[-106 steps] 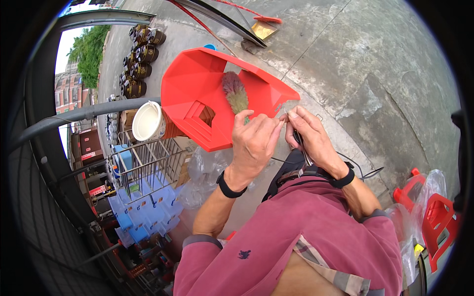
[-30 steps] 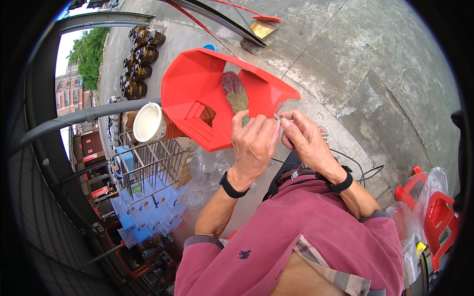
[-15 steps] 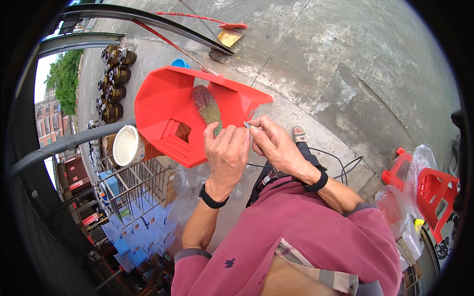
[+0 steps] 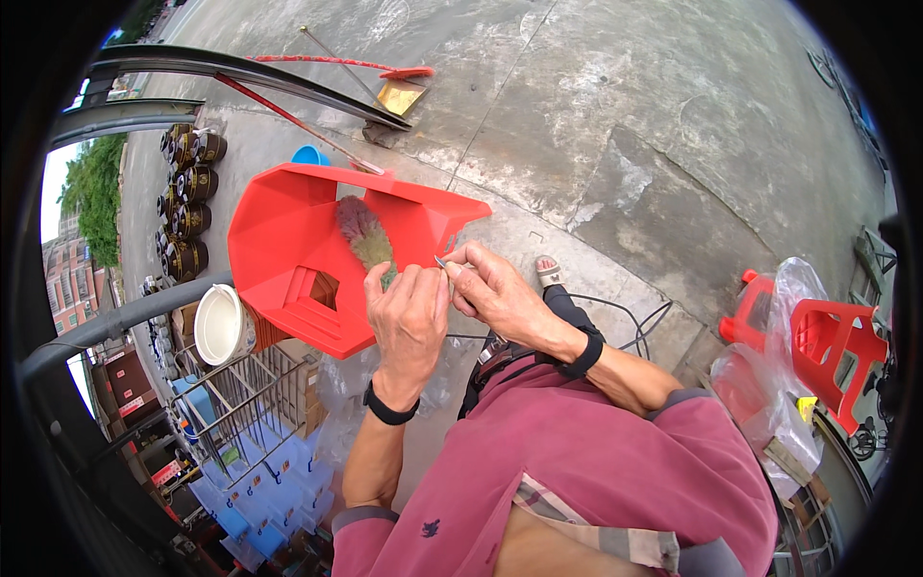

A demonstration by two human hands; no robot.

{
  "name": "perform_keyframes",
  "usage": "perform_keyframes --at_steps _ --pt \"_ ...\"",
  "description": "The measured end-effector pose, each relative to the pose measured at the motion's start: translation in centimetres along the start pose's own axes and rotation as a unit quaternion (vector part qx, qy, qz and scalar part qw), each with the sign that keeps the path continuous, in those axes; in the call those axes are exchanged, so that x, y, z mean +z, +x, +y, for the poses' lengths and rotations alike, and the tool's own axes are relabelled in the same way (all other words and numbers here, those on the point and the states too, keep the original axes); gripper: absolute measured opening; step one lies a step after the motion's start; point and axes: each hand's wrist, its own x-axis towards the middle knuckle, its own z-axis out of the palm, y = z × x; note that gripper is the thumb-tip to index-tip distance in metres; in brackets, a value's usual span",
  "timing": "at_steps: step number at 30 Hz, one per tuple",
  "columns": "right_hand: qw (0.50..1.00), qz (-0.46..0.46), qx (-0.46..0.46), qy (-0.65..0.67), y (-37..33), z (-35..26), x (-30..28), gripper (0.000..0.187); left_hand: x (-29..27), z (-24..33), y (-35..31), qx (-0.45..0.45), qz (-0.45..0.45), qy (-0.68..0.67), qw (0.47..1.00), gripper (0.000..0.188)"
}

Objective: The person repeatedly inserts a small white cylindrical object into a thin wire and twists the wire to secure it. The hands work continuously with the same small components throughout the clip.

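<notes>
Just left of the frame's centre, the left hand (image 4: 408, 313) is turning its back to the camera, its fingers clenching in a bent row; I cannot tell what, if anything, they are enclosing. Close on its right, the right hand (image 4: 495, 296) is grasping a small metal piece (image 4: 440, 262) between thumb and forefinger. That piece is pointing toward the upper left, its long axis slanting; it is looking thin, smooth and silvery, with its lower end hiding under the fingers.

Beyond the left hand, a fluffy duster (image 4: 361, 231) is lying aslant, its rounded head pointing to the upper left and its long axis running down to the lower right, where its tip is meeting the left hand's outline. Its shaggy pile is fading from dull purple through olive to green.

Behind it, a red plastic shell (image 4: 279, 226) is showing smooth, angular facets and a stepped recess. At lower left, a white tub (image 4: 224, 325) is standing tilted beside a wire rack (image 4: 240, 394); across the upper right, rough grey concrete (image 4: 596, 106) is spreading.
</notes>
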Motion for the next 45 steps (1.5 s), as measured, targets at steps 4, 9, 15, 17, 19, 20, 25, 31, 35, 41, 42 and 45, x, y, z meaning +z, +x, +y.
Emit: perform_keyframes --at_steps 4,9,15,17,19,20,25,31,35,41,42,45 --pt "0.998 -0.002 0.055 0.022 -0.1 -0.5 -0.7 0.026 0.6 -0.2 0.1 -0.083 -0.015 -0.136 0.987 0.007" --pt "0.996 0.025 0.055 0.067 -0.2 -0.8 -0.6 0.035 0.9 0.3 -0.3 -0.109 0.027 -0.165 0.98 0.002" --pt "0.998 0.011 0.043 0.053 -0.5 -0.7 -0.2 0.036 1.0 0.3 -0.7 -0.084 0.035 -0.127 0.988 0.004" --pt "0.998 0.002 0.042 0.047 -0.6 -0.6 -0.2 0.037 1.0 0.3 -0.8 -0.076 0.041 -0.113 0.99 0.007" --pt "0.998 -0.007 0.04 0.046 -0.7 -0.4 -0.2 0.036 0.9 0.4 -1.0 -0.063 0.041 -0.092 0.993 0.012" --pt "0.998 -0.003 0.046 0.045 -0.7 -0.3 -0.1 0.036 0.9 0.4 -1.0 -0.053 0.045 -0.076 0.995 0.012" --pt "0.999 0.008 0.035 0.037 -0.2 0.1 0.1 0.033 0.3 0.7 -1.3 -0.01 0.027 0.004 1.0 0.01" --pt "0.996 0.008 0.053 0.073 0.3 -0.6 0.0 0.031 0.5 0.2 -1.1 -0.012 0.056 -0.05 0.997 0.007" --pt "0.993 0.032 0.051 0.106 -0.5 -0.6 0.9 0.029 0.8 0.1 -1.4 -0.076 0.051 -0.133 0.987 0.005" --pt "0.998 0.034 0.035 0.03 -1.0 0.1 1.3 0.03 0.9 0.1 -1.6 -0.039 0.048 -0.066 0.996 0.007" --pt "0.999 0.034 0.028 0.02 -0.8 0.2 1.3 0.031 0.8 0.1 -1.6 -0.027 0.043 -0.043 0.998 0.007" --pt "0.999 0.03 0.021 0.007 -0.4 0.2 1.0 0.032 0.5 0.2 -1.6 0.005 0.039 0.005 0.999 0.008"
